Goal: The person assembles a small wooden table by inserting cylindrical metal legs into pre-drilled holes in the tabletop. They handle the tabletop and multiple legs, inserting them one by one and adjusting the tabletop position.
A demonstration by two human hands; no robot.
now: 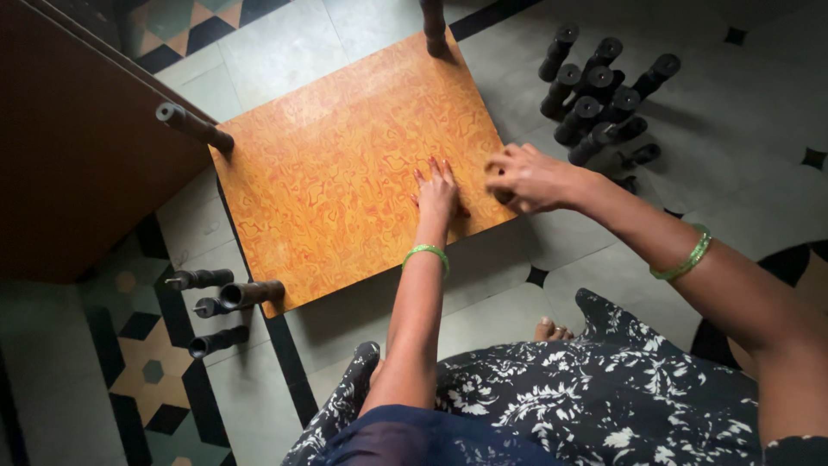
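Head cam: I see left hand [437,192] flat, fingers released, on orange board [345,164]. Right hand [530,179] clenched at board's 3 o'clock edge; contents can't tell. Black legs [599,95] at 2 o'clock.

The board [345,164] lies on the floor [259,52]. Both hands [437,192] [528,177] rest at its near right corner. Standing tubes [599,95] cluster right of it, lying tubes [220,306] left.

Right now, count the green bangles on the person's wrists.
2. One green bangle sits on the left wrist, just behind the left hand resting on the orange board; the other bangle is on the right forearm.
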